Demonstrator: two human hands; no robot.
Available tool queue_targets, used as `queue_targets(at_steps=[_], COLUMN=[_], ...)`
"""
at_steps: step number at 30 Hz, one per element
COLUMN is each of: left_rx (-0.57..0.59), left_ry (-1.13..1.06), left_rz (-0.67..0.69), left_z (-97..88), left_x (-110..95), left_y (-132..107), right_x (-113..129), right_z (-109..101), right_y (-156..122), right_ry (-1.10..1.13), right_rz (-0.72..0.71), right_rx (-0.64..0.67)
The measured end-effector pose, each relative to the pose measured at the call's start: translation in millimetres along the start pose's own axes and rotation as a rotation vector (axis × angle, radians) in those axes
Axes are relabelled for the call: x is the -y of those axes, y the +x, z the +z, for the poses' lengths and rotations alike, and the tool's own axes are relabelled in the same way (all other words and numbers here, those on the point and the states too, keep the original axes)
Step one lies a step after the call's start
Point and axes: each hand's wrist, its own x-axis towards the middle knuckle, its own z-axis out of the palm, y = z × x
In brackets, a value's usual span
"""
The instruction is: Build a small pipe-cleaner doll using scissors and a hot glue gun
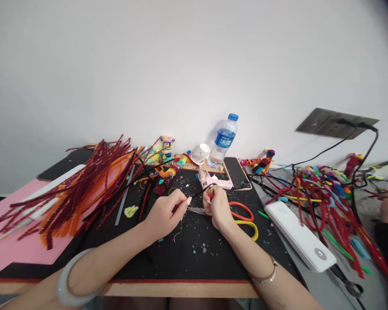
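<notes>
Head view: the left hand (170, 211) is pinched at its fingertips on one end of a thin, black, fuzzy strip (198, 193), which spans the short gap to the right hand (219, 206). That hand is clenched around a small orange-red object (210, 192), mostly hidden by the fingers, and the strip's other end meets it there; whether the two are joined I cannot tell. Just under the right hand lie metal scissors with orange and yellow loop handles (245, 222). Right beyond the grip rests a pale pink glue gun (224, 184), and farther out stand a white paper cup (200, 153) and a clear plastic bottle with a blue label (224, 138). Left of the grip are a pale yellow fuzzy clump (131, 211) and a heap of dark red and orange fuzzy stems (84, 193). Well right of it lies a white, rounded, oblong device (297, 234).
</notes>
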Motion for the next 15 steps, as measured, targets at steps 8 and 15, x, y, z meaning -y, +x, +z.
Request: queue_targets(at_steps=[8, 15], left_rx=[-0.008, -0.006], left_ry=[0.006, 0.017], left_rz=[-0.009, -0.001], left_z=[-0.4, -0.1], left_x=[-1.5, -1.0], left_y=[-1.4, -1.4], right_x=[3.4, 0.4], right_z=[1.4, -0.2], right_y=[0.8, 1.6], right_ry=[0.062, 0.02], right_rz=[0.084, 0.02], right_rx=[-0.001, 0.003])
